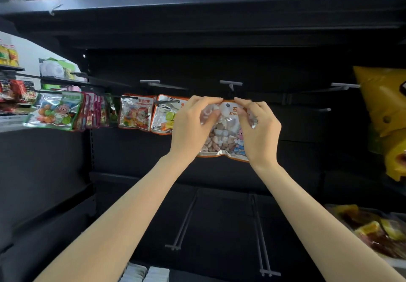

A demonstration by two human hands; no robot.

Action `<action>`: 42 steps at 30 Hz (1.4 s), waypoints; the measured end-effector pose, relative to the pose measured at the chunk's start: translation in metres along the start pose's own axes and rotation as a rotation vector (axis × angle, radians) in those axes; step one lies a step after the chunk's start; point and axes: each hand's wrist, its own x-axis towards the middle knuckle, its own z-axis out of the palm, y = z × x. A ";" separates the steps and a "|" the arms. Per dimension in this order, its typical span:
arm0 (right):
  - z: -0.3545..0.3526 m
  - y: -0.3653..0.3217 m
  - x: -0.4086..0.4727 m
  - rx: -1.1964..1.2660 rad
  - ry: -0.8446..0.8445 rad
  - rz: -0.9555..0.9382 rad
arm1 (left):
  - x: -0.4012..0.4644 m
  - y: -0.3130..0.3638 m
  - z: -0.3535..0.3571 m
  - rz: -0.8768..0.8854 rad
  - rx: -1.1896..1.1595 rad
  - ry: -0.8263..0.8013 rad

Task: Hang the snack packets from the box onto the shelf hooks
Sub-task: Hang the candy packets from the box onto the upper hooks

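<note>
While both arms reach up into the dark shelf bay, the left hand (189,125) and the right hand (257,127) hold one snack packet (224,134) between them, each hand pinching the top edge of it with thumb and forefinger while the other fingers curl over its front. This packet is clear with an orange border, it is filled with pebble-like pieces in pale and brown colours, and it carries a cartoon figure at its lower right. Its top edge is directly below a grey shelf hook (231,83) that sticks out from the black back panel (219,66); I cannot tell if the hook's wire already passes through the hole of the packet. To the left, a row of hanging packets (136,112) with coloured sweets hangs on other hooks, and the nearest one is partly hidden behind the left hand. One more hook (150,82) stands above that row. To the right, a further hook (345,85) points toward a large yellow bag (382,105) at the edge of the view. Below the hands, two pairs of long grey rods (261,237) lie out over the lower shelf. At the bottom edge some white packs (145,273) are visible, and at the lower right there is a tray of red and yellow packets (373,231). The upper shelf (197,2) carries more bags, one of them printed with "wafer".
</note>
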 end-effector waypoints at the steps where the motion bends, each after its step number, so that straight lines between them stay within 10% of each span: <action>1: 0.001 0.002 0.000 -0.014 -0.002 0.000 | -0.001 -0.001 0.002 -0.015 0.007 -0.013; 10: 0.014 0.042 0.014 -0.605 -0.313 0.097 | 0.023 -0.020 0.037 -0.294 0.193 -0.486; 19: 0.034 0.071 0.034 -0.617 -0.535 0.288 | 0.044 -0.055 0.094 -0.432 0.247 -0.681; 30: 0.022 0.058 0.009 -0.411 -0.314 0.091 | 0.022 -0.017 0.068 -0.372 0.306 -0.449; 42: 0.081 -0.045 -0.048 0.114 -0.540 0.059 | -0.048 -0.016 -0.094 -0.391 0.484 -0.169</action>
